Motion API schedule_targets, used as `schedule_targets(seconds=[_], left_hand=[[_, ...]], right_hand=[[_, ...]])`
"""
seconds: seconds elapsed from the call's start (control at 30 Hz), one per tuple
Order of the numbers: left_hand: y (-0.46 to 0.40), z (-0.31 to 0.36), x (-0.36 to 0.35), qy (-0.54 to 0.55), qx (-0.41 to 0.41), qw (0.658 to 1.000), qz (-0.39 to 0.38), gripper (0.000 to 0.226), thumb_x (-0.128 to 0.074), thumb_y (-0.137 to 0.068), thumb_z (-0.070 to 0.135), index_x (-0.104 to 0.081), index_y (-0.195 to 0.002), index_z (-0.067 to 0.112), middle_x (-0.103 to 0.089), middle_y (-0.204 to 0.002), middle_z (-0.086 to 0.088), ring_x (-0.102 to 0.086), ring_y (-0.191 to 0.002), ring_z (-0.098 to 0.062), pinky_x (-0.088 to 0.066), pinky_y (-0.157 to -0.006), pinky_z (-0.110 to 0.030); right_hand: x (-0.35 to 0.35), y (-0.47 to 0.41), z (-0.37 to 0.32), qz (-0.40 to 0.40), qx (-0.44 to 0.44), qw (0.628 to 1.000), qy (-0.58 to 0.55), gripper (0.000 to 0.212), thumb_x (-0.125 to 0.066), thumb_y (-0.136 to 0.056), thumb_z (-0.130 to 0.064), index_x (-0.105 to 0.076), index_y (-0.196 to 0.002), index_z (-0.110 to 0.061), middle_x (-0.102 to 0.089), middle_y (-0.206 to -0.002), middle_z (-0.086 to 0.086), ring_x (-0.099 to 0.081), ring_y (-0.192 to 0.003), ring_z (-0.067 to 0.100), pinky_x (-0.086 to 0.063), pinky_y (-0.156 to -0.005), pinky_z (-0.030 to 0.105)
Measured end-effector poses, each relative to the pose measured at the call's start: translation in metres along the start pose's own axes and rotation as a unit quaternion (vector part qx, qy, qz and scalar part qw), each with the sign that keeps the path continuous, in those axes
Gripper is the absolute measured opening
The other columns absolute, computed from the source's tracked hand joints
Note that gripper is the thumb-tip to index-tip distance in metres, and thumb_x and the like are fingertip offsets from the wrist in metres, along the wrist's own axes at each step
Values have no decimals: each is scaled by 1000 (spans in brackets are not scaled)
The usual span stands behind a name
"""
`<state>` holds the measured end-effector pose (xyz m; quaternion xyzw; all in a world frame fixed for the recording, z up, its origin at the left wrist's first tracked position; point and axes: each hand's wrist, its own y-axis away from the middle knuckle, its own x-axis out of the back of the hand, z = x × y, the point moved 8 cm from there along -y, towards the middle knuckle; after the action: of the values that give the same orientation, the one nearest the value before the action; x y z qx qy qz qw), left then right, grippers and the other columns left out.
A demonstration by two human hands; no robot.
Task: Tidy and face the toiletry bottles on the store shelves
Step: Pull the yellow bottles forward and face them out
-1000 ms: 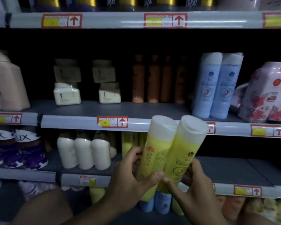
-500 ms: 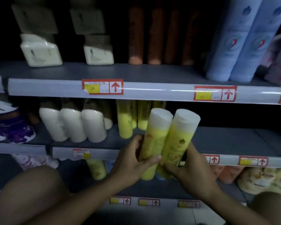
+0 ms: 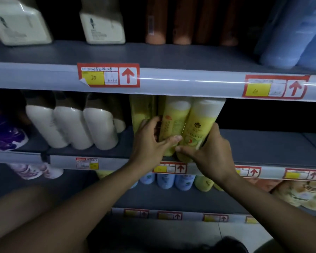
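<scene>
both yellow bottles went from mid-air in front of the shelf edge to sitting on the middle shelf [image 3: 263,148] now, btw. left bottle [image 3: 173,125] and right bottle [image 3: 199,128] are touching, labels out, next to more yellow ones behind. left hand [image 3: 150,141] wraps one, right hand [image 3: 208,150] wraps the other, fingers curled on em. prob still gotta square em up, rest of aisle left imo.

Handwritten "25", perhaps, on the yellow price tag [image 3: 108,75] beside its red up-arrow, upper shelf edge [image 3: 190,83].
</scene>
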<state>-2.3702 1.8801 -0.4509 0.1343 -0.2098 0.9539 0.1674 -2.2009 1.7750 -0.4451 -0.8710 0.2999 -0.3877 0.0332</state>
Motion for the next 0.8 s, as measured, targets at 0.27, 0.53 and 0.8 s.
schedule_targets(seconds=[0.27,0.53,0.8], left_hand=[[-1,-23,-1,-50,7,997,55,52,-82,-81,48,-68,-122,18,-58,-114,5,-67,-106,-13,-63,-88,-37],[17,-26,8,-49,30,992,110,69,-93,-74,35,-57,-131,21,-63,-117,13,-64,-108,-2,-62,-82,-23],[19,-30,8,-29,36,991,128,60,-93,-75,29,-64,-125,15,-65,-115,3,-66,-103,-5,-63,-80,-24]], right_hand=[[-25,-21,10,16,-12,1000,1,77,-81,-61,-76,-41,-106,-29,-67,-112,3,-67,-100,28,-57,-74,48],[-36,-12,16,-5,18,1000,9,55,-80,-77,-39,-46,-119,-26,-56,-112,1,-62,-100,26,-57,-80,47],[-33,-15,21,25,19,999,-8,61,-87,-77,-40,-50,-123,-26,-66,-115,0,-66,-104,21,-58,-84,47]])
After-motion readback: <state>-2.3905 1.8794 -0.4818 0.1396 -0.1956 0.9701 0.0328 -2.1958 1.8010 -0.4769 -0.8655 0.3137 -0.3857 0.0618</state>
